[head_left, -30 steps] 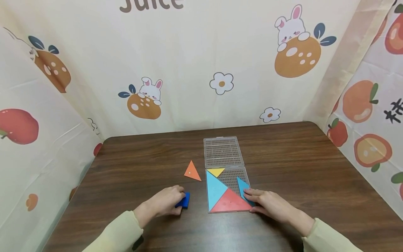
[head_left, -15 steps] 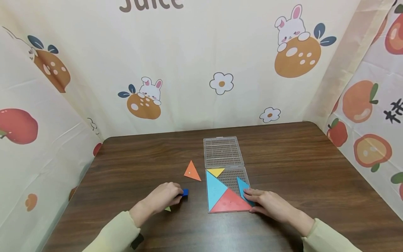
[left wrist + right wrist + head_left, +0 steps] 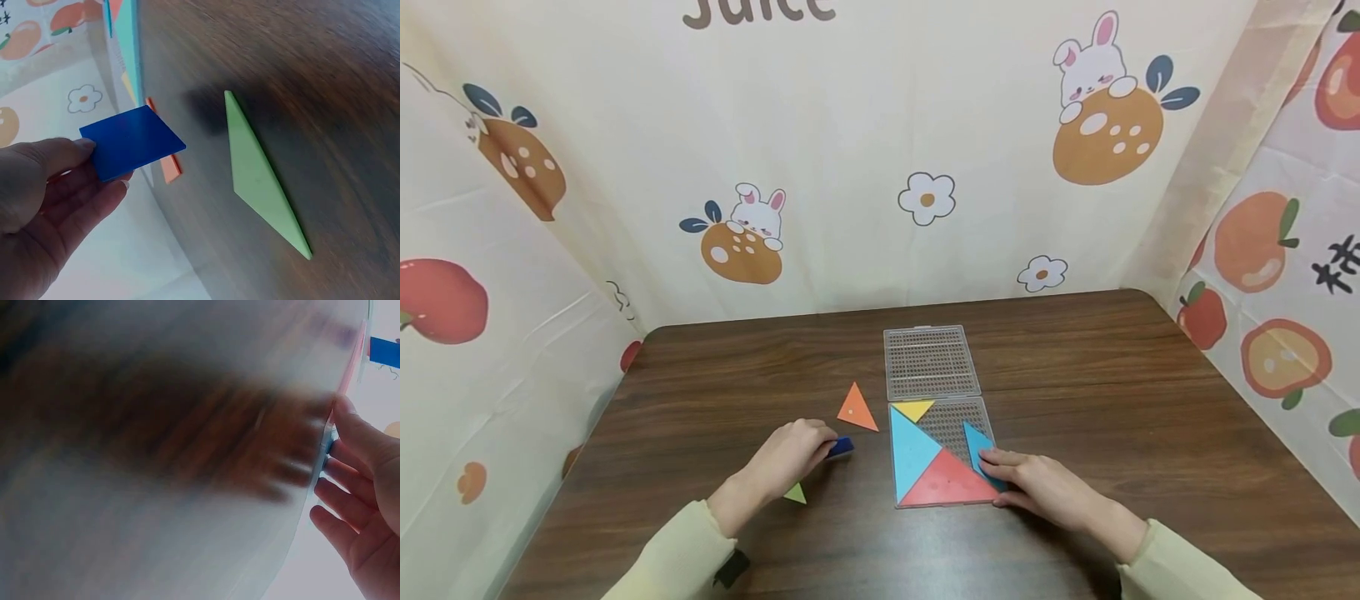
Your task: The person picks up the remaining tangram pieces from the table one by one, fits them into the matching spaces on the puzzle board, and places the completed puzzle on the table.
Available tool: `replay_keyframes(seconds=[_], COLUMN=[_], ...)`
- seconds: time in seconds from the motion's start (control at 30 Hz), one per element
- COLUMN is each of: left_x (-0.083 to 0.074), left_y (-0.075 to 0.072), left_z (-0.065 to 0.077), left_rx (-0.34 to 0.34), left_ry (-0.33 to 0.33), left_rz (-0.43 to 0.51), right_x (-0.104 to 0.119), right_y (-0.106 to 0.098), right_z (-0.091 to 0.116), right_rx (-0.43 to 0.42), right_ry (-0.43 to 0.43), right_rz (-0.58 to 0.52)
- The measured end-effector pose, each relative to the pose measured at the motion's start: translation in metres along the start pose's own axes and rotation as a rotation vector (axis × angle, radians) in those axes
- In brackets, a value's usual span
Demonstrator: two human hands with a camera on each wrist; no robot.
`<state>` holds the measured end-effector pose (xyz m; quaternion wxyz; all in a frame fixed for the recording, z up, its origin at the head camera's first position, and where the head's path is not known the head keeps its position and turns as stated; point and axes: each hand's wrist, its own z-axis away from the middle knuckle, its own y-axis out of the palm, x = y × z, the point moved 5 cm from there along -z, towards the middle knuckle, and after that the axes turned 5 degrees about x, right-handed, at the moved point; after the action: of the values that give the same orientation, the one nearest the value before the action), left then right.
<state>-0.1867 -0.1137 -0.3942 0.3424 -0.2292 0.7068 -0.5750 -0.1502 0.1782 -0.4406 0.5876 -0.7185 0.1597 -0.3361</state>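
My left hand [image 3: 786, 458] pinches a blue four-sided tangram piece [image 3: 134, 142] between thumb and fingers, raised over the table in the left wrist view. Beneath and beside that hand lies a green triangle [image 3: 256, 172]. My right hand [image 3: 1045, 487] rests at the right edge of a clear plastic case [image 3: 966, 410], fingertips on a light blue piece [image 3: 976, 443] and thumb near the case's front corner. Inside the case are also a large light blue triangle [image 3: 912, 450], a red triangle [image 3: 947, 483] and a small yellow triangle [image 3: 913, 410].
The case's open lid [image 3: 931, 362] lies flat behind it, towards the back of the brown wooden table [image 3: 1075, 367]. An orange triangle [image 3: 856, 411] lies on the table left of the case. Printed cloth [image 3: 850, 125] hangs behind and at both sides.
My left hand has shifted slightly back with the blue piece, which has turned. The green triangle has come into view from under that hand. My right hand has stayed in place.
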Motion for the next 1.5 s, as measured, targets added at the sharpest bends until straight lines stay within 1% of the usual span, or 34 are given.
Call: replay_keyframes(seconds=[0.1, 0.2, 0.3, 0.43, 0.63, 0.77, 0.83, 0.97, 1.03, 1.1, 1.17, 1.27, 1.37, 1.43, 1.5], left_x=[0.001, 0.001, 0.001, -0.001, -0.004, -0.007, -0.01, -0.012, -0.011, -0.01, -0.01, -0.012, -0.014, -0.015, -0.016], left_y=[0.0, -0.001, 0.0, 0.003, 0.009, 0.01, 0.008, 0.01, 0.013, 0.016, 0.018, 0.018, 0.019, 0.02, 0.021], left_z=[-0.003, -0.007, -0.011, -0.017, -0.029, -0.039, -0.043, -0.052, -0.056, -0.06, -0.064, -0.069, -0.074, -0.077, -0.08], left_rx=[-0.02, -0.054, -0.083, -0.093, -0.119, -0.15, -0.176, -0.194, -0.191, -0.184, -0.186, -0.196, -0.198, -0.195, -0.194], left_ry=[-0.053, -0.101, -0.136, -0.182, -0.223, -0.242, -0.245, -0.289, -0.316, -0.34, -0.341, -0.321, -0.318, -0.321, -0.326], left_rz=[0.056, 0.109, 0.172, 0.249, 0.338, 0.406, 0.417, 0.448, 0.466, 0.506, 0.531, 0.563, 0.58, 0.577, 0.554], right_x=[0.0, 0.0, 0.0, -0.001, -0.001, 0.0, 0.0, -0.001, 0.0, 0.0, 0.0, -0.001, -0.001, -0.001, -0.001], right_y=[-0.001, -0.001, -0.001, 0.0, 0.001, 0.0, 0.0, 0.0, 0.0, 0.0, 0.0, 0.0, -0.001, -0.001, -0.001], right_z=[-0.001, -0.002, -0.004, -0.005, -0.005, -0.005, -0.005, -0.005, -0.005, -0.005, -0.005, -0.005, -0.005, -0.005, -0.005], right_rx=[0.013, 0.025, 0.041, 0.055, 0.061, 0.06, 0.06, 0.059, 0.061, 0.066, 0.073, 0.083, 0.087, 0.089, 0.089], right_ry=[0.01, 0.02, 0.032, 0.044, 0.053, 0.053, 0.053, 0.053, 0.056, 0.059, 0.064, 0.071, 0.072, 0.073, 0.071], right_rz=[-0.005, -0.007, -0.012, -0.021, -0.024, -0.024, -0.022, -0.019, -0.021, -0.022, -0.026, -0.033, -0.038, -0.039, -0.038])
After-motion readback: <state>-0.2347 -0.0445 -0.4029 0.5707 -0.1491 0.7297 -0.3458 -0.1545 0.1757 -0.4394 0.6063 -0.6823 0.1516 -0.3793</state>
